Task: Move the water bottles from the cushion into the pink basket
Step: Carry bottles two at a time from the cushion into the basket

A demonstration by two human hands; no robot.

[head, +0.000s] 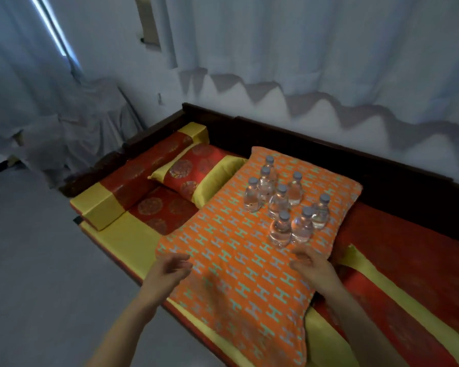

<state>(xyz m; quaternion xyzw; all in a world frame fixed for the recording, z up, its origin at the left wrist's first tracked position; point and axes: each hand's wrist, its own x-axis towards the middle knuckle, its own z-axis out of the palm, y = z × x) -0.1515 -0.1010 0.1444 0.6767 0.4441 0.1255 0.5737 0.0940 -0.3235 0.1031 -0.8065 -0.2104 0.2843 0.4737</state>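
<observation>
Several small clear water bottles [279, 203] with grey caps stand upright on the far half of an orange cushion [236, 266] patterned with teal H shapes. My left hand [170, 268] hovers over the cushion's near left edge with relaxed fingers and holds nothing. My right hand [312, 267] is over the cushion's right side, just in front of the two nearest bottles [281, 233], fingers loosely spread, apart from them. No pink basket is in view.
The cushion lies on a low red and yellow daybed [398, 295] with a dark wooden frame [316, 144]. A red and yellow pillow [194, 176] and a bolster [133, 181] lie to the left. Grey floor [37, 260] lies at left, white curtains behind.
</observation>
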